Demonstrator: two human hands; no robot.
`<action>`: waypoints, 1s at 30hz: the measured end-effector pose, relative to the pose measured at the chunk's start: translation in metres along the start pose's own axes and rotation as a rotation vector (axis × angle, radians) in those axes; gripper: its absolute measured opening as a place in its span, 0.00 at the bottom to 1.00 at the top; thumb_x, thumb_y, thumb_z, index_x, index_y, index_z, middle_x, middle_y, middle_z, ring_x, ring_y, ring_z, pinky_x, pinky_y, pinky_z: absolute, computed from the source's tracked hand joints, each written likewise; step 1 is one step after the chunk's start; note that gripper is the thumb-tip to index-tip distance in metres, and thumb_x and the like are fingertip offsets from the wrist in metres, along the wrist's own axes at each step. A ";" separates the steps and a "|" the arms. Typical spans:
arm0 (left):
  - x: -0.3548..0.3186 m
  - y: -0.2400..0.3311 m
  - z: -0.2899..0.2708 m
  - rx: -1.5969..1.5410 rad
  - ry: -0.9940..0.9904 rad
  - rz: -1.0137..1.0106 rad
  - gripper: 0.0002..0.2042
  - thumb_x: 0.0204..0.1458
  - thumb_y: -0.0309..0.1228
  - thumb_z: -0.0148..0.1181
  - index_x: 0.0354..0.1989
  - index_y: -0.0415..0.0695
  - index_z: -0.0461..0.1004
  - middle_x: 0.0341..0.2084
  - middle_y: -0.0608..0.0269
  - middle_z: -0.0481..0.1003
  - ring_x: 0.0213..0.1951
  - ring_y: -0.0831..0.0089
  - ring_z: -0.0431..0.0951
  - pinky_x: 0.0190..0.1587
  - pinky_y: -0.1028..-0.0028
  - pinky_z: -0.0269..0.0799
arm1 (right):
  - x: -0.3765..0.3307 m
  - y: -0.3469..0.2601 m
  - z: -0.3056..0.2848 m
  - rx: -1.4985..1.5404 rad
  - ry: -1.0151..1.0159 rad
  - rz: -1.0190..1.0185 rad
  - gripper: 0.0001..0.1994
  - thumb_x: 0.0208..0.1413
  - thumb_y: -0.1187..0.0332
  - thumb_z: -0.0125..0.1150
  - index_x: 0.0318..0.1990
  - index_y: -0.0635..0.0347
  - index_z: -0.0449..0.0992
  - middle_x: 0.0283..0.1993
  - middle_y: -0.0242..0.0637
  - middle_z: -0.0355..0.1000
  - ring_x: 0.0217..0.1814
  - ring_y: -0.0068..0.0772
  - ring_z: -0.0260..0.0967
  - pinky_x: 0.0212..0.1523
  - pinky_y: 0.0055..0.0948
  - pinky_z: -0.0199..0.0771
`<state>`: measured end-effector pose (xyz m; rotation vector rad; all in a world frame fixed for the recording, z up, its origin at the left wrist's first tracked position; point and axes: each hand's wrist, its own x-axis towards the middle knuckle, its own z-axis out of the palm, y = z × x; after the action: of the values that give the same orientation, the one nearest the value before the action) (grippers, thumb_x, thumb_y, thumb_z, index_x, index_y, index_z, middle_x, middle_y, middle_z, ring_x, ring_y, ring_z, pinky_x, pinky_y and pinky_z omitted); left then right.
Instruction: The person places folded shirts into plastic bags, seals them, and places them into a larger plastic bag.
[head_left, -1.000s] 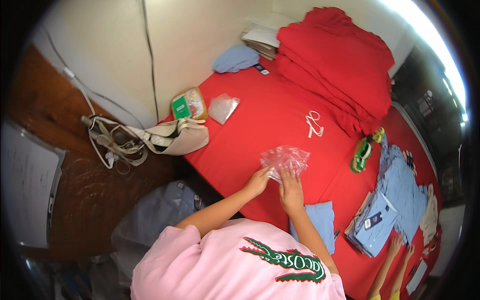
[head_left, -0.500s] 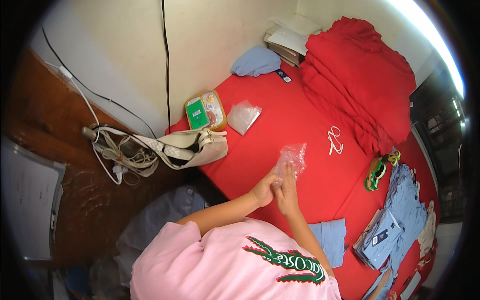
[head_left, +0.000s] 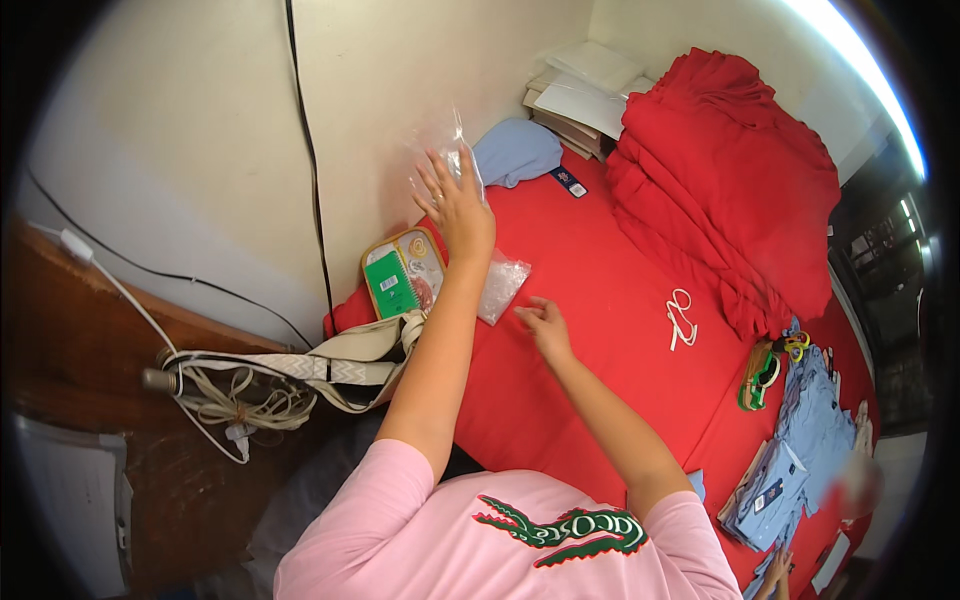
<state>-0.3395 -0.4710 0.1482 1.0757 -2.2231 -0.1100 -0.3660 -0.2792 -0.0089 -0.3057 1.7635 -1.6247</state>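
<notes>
My left hand is raised beside the wall at the far left end of the red-covered table. It holds up a clear plastic bag; its outer fingers are spread and the thumb is hidden. Over the table, lower and to the right, my right hand is empty with its fingers apart and slightly curled. Between the two hands lies another clear plastic packet, partly covered by my left forearm.
A yellow-rimmed tray holds a green notebook. Light-blue cloth with a tag lies behind. Red fabric, white cord, a green tape dispenser and folded blue shirts lie rightward. Another person's hand shows lower right.
My hands were together on the plastic bag over the table. They have parted: my left lifted the bag up and left toward the wall, while my right let go.
</notes>
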 end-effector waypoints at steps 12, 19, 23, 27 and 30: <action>-0.064 -0.054 0.121 -0.213 -0.397 -0.375 0.44 0.52 0.46 0.72 0.76 0.46 0.58 0.77 0.28 0.37 0.77 0.30 0.40 0.76 0.42 0.45 | 0.001 0.011 -0.078 0.257 -0.076 -0.191 0.04 0.67 0.72 0.57 0.44 0.59 0.77 0.41 0.30 0.78 0.43 0.21 0.73 0.48 0.21 0.72; -0.095 -0.083 0.167 -0.313 -0.024 -0.124 0.19 0.56 0.21 0.63 0.58 0.42 0.79 0.71 0.27 0.54 0.70 0.34 0.60 0.73 0.51 0.59 | -0.137 -0.001 -0.202 0.598 0.303 0.058 0.09 0.72 0.67 0.54 0.53 0.60 0.72 0.48 0.34 0.78 0.48 0.26 0.75 0.52 0.28 0.76; -0.104 -0.062 0.168 -0.533 -0.082 -0.179 0.14 0.57 0.17 0.57 0.48 0.45 0.84 0.64 0.36 0.64 0.65 0.42 0.67 0.67 0.54 0.66 | -0.186 0.076 -0.268 0.280 0.760 0.064 0.11 0.70 0.69 0.57 0.54 0.64 0.73 0.49 0.36 0.76 0.47 0.27 0.74 0.49 0.27 0.76; -0.113 -0.020 0.099 -0.485 -0.019 0.200 0.09 0.55 0.18 0.58 0.37 0.43 0.83 0.65 0.42 0.67 0.65 0.44 0.68 0.68 0.49 0.61 | -0.234 0.043 -0.256 -0.561 1.006 -0.148 0.15 0.66 0.70 0.63 0.57 0.66 0.73 0.50 0.39 0.73 0.45 0.27 0.72 0.46 0.25 0.74; -0.149 0.007 0.041 -0.550 -0.072 0.518 0.04 0.52 0.19 0.59 0.30 0.41 0.79 0.65 0.42 0.69 0.67 0.44 0.67 0.72 0.49 0.56 | -0.251 0.002 -0.220 -0.724 0.951 -0.085 0.28 0.59 0.63 0.70 0.63 0.65 0.68 0.52 0.45 0.70 0.47 0.40 0.74 0.48 0.36 0.76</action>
<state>-0.3017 -0.3664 0.0404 0.1963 -2.2636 -0.5027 -0.3230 0.0436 0.0643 0.1179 3.0813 -1.1695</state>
